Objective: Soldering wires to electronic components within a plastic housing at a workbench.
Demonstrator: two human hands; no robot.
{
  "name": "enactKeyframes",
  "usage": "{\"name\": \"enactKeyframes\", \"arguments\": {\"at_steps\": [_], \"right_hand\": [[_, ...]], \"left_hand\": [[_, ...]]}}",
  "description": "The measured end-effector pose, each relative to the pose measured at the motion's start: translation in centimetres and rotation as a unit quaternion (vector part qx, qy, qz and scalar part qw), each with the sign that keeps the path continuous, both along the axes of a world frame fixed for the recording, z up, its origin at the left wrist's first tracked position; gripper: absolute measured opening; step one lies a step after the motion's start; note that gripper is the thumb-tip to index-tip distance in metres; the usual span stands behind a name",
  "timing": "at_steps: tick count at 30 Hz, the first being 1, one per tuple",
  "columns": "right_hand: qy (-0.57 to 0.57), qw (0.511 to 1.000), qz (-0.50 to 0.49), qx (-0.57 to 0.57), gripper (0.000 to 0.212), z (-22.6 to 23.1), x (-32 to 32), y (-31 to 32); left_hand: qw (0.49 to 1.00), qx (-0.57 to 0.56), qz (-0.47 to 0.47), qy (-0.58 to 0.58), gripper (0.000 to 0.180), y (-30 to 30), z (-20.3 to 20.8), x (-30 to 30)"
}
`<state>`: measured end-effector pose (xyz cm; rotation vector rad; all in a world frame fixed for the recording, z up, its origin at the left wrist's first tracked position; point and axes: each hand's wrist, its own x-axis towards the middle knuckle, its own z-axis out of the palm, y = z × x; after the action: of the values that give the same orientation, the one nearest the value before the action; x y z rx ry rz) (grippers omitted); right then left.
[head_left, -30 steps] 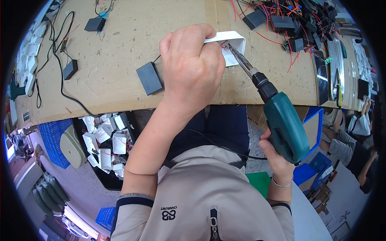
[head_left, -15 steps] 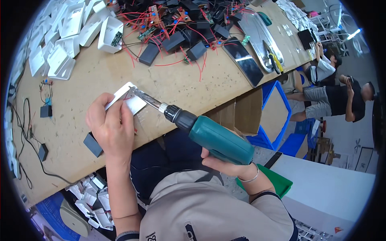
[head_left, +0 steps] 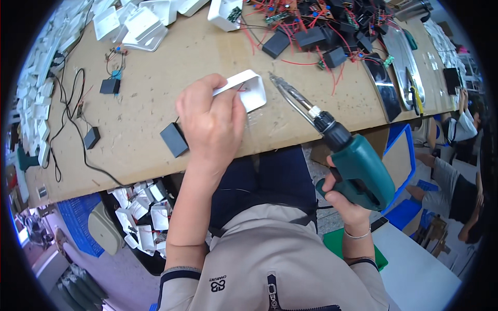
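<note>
My left hand (head_left: 210, 119) is closed on a small white plastic case (head_left: 254, 95), tilted above the bench with its hollow side partly facing me. A bit of red wire shows inside it; my fingers hide the rest. In my right hand (head_left: 346, 206) is a green soldering gun (head_left: 365, 173), gripped by its handle. Its long metal tip and thin side tube point up and left, stopping just right of the case without touching it. A black box (head_left: 175, 139) lies on the bench beside my left wrist.
White cases (head_left: 142, 26) pile up at the far left, and black boxes with red wires and circuit boards (head_left: 311, 39) heap at the back. A phone (head_left: 383, 88), metal tray (head_left: 402, 59) and yellow-handled pliers (head_left: 416, 98) lie right. Black cables (head_left: 67, 103) trail left. People stand beyond.
The soldering gun's tip has come away from the white case, moving right. My left hand still holds the case. The whole view has swung, so the bench things appear further right and higher.
</note>
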<state>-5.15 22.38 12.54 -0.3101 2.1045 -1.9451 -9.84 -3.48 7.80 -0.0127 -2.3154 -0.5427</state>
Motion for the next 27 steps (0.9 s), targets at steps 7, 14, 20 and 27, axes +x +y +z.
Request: {"name": "enactKeyframes", "arguments": {"at_steps": [7, 14, 20, 27], "right_hand": [[0.029, 0.999, 0.033, 0.022, 0.057, -0.8, 0.2, 0.0], [0.033, 0.998, 0.018, 0.051, 0.053, -1.3, 0.3, -0.6], [0.035, 0.997, 0.035, 0.058, 0.054, -1.5, 0.3, -0.3], [0.049, 0.998, 0.025, 0.042, 0.051, -1.4, 0.2, -0.7]], "left_hand": [[1.000, 0.002, -0.004, -0.004, 0.016, -0.2, -0.1, -0.1], [1.000, 0.004, 0.002, -0.007, 0.010, -0.3, 0.1, 0.0], [1.000, 0.013, -0.005, -0.005, 0.014, -0.2, -0.2, 0.0], [1.000, 0.010, -0.004, -0.004, 0.014, -0.2, -0.4, -0.1]]}}
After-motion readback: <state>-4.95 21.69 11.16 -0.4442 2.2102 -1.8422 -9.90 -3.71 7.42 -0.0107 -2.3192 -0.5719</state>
